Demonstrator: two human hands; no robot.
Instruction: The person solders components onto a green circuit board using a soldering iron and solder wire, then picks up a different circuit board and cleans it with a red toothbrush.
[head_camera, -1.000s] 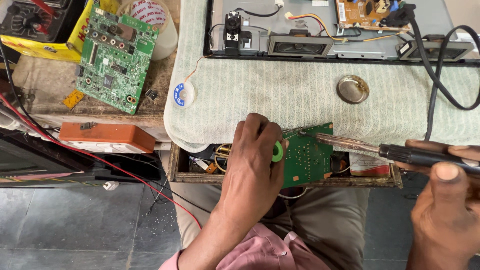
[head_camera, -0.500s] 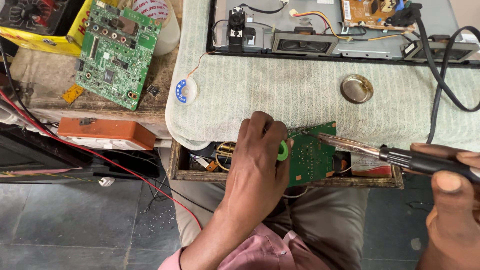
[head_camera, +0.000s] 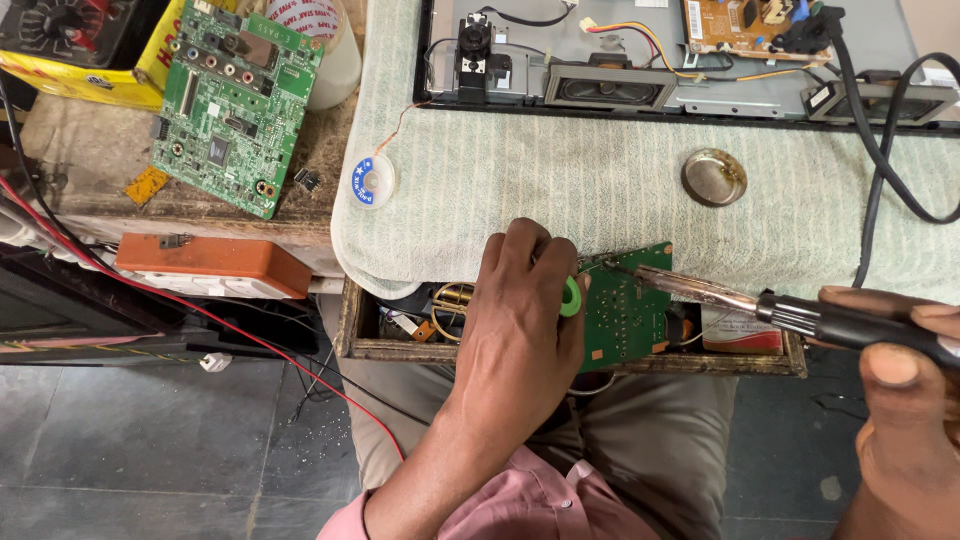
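One green board (head_camera: 625, 315) under left fingers (head_camera: 520, 262)

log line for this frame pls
left hand: holds green board + green spool | right hand: holds soldering iron, tip on board | open drawer below

Workbench (head_camera: 100, 180) under striped cloth (head_camera: 560, 190): solder-wick spool (head_camera: 372, 180), round tin (head_camera: 714, 176).

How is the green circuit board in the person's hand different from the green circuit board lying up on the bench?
The green circuit board under the left hand sits at the open drawer, half covered, with the soldering iron in the right hand at its top edge. The green circuit board on the bench lies untouched, fully visible, showing round sockets. Both are green and rectangular.
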